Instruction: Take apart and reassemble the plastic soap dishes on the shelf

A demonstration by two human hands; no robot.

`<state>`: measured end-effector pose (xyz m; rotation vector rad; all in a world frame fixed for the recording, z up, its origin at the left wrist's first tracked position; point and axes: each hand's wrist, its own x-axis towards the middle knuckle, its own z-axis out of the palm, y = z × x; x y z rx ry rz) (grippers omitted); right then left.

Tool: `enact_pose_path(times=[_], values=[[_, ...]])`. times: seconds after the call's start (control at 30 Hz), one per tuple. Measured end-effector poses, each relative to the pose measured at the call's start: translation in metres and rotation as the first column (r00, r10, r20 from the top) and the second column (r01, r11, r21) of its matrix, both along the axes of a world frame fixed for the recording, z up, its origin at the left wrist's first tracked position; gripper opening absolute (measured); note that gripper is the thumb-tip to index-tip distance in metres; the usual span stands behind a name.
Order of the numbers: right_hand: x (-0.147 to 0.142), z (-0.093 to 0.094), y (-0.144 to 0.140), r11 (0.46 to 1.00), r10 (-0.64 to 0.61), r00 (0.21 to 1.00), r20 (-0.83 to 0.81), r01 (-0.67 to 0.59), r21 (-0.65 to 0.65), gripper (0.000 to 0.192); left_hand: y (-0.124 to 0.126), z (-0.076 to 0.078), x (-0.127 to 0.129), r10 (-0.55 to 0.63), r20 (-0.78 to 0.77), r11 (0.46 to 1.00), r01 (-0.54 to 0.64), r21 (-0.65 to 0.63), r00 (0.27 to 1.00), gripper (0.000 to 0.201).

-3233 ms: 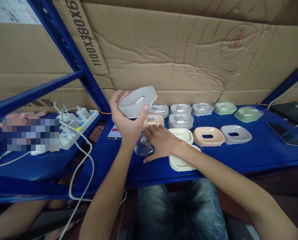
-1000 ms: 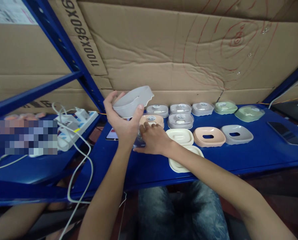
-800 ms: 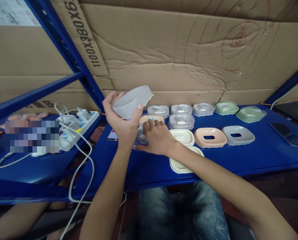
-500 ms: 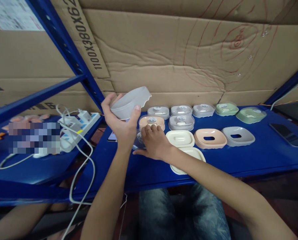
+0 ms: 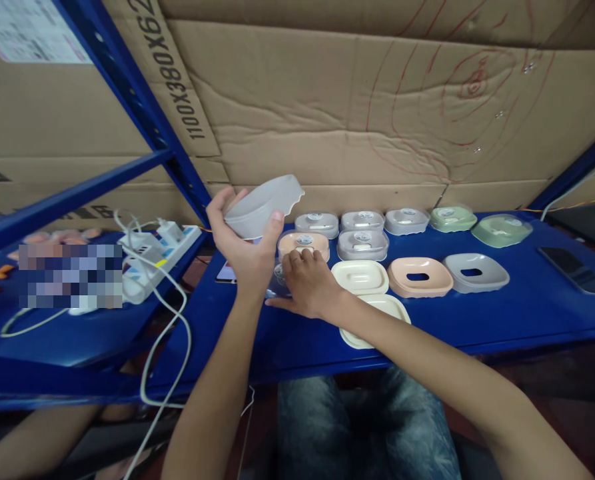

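My left hand (image 5: 244, 250) holds a grey soap-dish part (image 5: 262, 205) tilted up above the blue shelf (image 5: 477, 313). My right hand (image 5: 304, 287) rests palm-down on the shelf, its fingers on a clear plastic lid (image 5: 277, 277) that is mostly hidden beneath it. Just beyond the fingers sits a peach soap dish with a clear lid (image 5: 303, 244). A cream tray (image 5: 360, 276) and a second cream tray (image 5: 377, 320) lie right beside my right wrist.
Grey lidded dishes (image 5: 362, 245), green ones (image 5: 500, 229), a peach tray (image 5: 420, 277) and a grey tray (image 5: 476, 273) line the shelf. A phone (image 5: 574, 270) lies at right. A power strip with white cables (image 5: 152, 257) sits left. Cardboard backs the shelf.
The grey part in my left hand stays raised with little shift. My right hand has slid slightly left over the clear lid and keeps fingering it.
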<state>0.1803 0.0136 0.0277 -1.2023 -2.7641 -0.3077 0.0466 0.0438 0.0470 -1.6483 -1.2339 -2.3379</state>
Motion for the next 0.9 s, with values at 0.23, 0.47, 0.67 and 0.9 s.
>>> enact_pose_path(times=[0.23, 0.47, 0.67, 0.9], values=[[0.008, 0.010, -0.007, 1.000, -0.020, 0.997, -0.070, 0.020, 0.000, 0.107, -0.003, 0.001, 0.002, 0.016, -0.015, 0.999, -0.016, -0.028, 1.000, 0.075], [0.081, 0.034, 0.002, 0.993, -0.113, 0.952, -0.285, 0.099, -0.062, 0.105, -0.002, -0.002, 0.010, -0.044, 0.060, 0.996, 0.049, -0.081, 0.997, 0.076], [0.134, 0.043, 0.030, 0.955, -0.135, 0.570, -0.810, -0.145, -0.261, 0.091, -0.004, -0.009, 0.027, -0.505, 0.365, 0.770, 0.600, -0.218, 0.782, 0.080], [0.133, 0.033, 0.035, 0.764, -0.309, 0.270, -0.912, -0.500, -0.407, 0.065, -0.015, -0.011, 0.042, -0.752, 0.407, 0.419, 0.852, -0.314, 0.519, 0.090]])
